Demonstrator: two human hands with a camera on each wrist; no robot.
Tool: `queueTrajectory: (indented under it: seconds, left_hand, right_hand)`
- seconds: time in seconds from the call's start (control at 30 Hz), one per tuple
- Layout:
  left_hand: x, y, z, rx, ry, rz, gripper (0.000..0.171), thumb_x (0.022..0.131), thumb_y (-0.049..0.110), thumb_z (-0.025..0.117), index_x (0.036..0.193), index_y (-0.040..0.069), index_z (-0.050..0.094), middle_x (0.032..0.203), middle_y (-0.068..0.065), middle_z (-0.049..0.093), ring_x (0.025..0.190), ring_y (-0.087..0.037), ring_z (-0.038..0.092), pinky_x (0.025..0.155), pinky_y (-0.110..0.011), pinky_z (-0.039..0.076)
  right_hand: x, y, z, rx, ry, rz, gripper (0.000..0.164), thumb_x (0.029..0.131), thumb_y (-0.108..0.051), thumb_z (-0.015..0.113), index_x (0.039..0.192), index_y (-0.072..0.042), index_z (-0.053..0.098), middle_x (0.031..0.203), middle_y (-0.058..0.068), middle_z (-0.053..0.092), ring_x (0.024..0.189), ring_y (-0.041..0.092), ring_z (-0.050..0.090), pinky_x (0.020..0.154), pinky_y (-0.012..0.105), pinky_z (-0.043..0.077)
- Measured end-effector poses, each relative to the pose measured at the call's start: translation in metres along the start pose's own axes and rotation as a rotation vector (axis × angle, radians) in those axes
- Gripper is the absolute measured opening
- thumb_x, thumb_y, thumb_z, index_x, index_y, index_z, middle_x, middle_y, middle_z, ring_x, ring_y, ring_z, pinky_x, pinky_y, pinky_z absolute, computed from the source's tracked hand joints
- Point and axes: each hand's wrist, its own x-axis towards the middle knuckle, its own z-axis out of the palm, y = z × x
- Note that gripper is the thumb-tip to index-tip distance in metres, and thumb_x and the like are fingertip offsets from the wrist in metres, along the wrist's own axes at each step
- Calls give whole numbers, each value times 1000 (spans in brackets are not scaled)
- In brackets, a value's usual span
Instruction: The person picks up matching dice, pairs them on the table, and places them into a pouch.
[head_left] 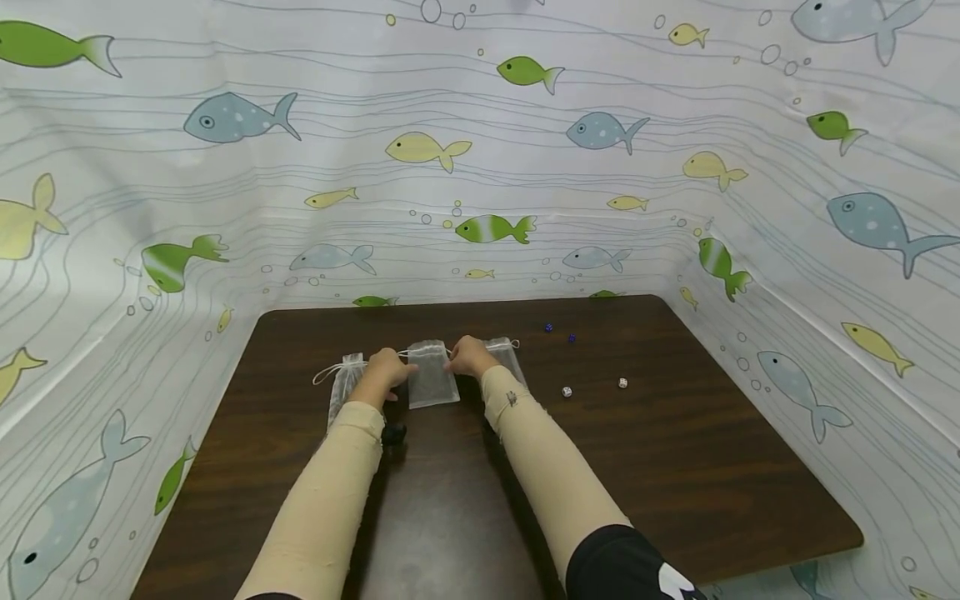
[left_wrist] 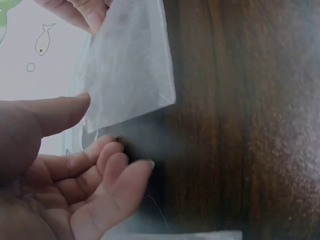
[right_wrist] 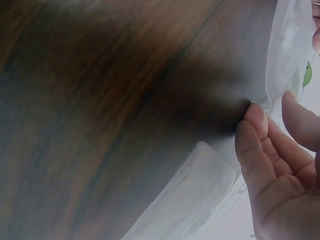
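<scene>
Three sheer white drawstring pouches lie in a row on the table. In the head view, the middle pouch is between the hands. My left hand is at its upper left, beside the left pouch; the left wrist view shows thumb and loosely bent fingers apart, a thin cord loop near the fingertips. At the upper right my right hand partly covers the right pouch. Its thumb and fingers stand apart at the middle pouch's edge in the right wrist view. Whether either touches the cord is unclear.
Two blue dice lie at the back right of the brown table, with two white dice nearer. A small black object sits by the left wrist. Fish-patterned sheeting surrounds the table's back and sides.
</scene>
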Motion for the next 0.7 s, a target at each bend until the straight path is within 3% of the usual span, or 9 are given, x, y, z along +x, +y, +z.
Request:
queueTrajectory:
  seconds: [0.1,0.2,0.3,0.37,0.53,0.7]
  left_hand:
    - [0,1,-1,-7,0,0,59,102,33,64,134,-15,51,117,-31,56,58,-25,64,53,-35,58]
    - [3,1,-2,-35,-14,-7,54,101,33,66,128,-13,55,86,-16,53,59,-22,60,53,-35,58]
    - [5,1,-3,-55,-20,-14,47,100,33,67,118,-10,60,75,-9,49,64,-23,61,55,-36,59]
    - [5,0,-3,-59,-25,-20,45,100,33,68,114,-9,63,78,-12,55,74,-27,64,58,-37,60]
    - [2,-1,-4,-87,-47,-20,45,101,31,66,116,-11,64,111,-26,64,104,-38,65,63,-36,60]
    - [1,-6,-6,-118,-59,-17,42,100,30,66,113,-10,69,125,-27,62,111,-39,62,74,-39,60]
  right_hand:
    - [-1,0,-2,8,2,-8,32,96,-21,73,119,1,74,129,16,67,121,32,61,97,41,53]
    - [-1,0,-4,17,2,-2,32,96,-21,74,119,0,74,126,15,69,115,30,65,95,40,54]
    - [0,1,-5,32,-4,4,31,96,-21,74,120,-1,73,122,14,71,105,26,70,90,38,56]
    - [0,0,-6,42,-10,4,31,96,-20,74,119,-1,74,118,13,72,100,24,71,88,37,57]
    - [9,2,-6,96,-68,10,28,94,-19,76,116,-1,75,105,11,75,94,23,71,86,35,57]
    - [14,3,-5,193,-124,18,27,92,-15,79,112,2,74,94,13,74,86,24,71,79,33,59]
